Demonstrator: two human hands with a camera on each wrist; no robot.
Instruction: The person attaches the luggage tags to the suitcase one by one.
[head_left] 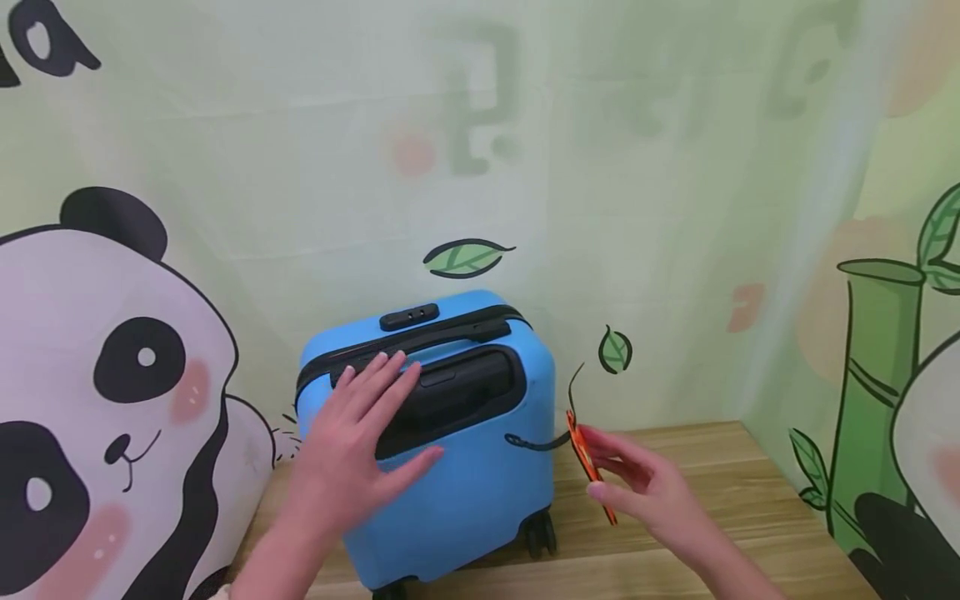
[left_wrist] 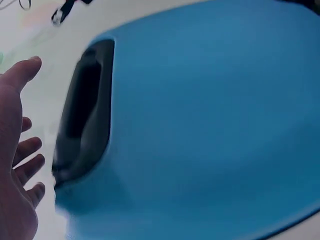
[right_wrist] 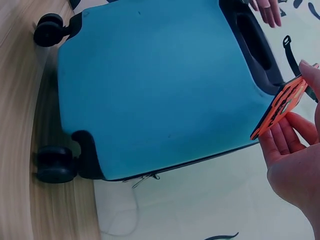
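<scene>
A blue suitcase (head_left: 465, 500) stands upright on its wheels, its black top handle (head_left: 450, 335) lying across the upper part. My left hand (head_left: 352, 446), fingers extended, is over the suitcase's upper left by the handle; whether it touches is unclear. In the left wrist view that hand (left_wrist: 17, 145) shows beside the dark recess. My right hand (head_left: 645, 487) pinches a thin orange tag (head_left: 588, 467) between thumb and fingers, right of the suitcase. A black strap (head_left: 536, 444) extends from the tag. The right wrist view shows the tag (right_wrist: 282, 107) held by the right hand (right_wrist: 295, 160).
The suitcase rests on a wooden surface (head_left: 705, 467). Behind it hangs a pale green cloth (head_left: 637, 208) printed with pandas, leaves and bamboo. A black wheel (head_left: 540, 533) shows at the suitcase's lower right.
</scene>
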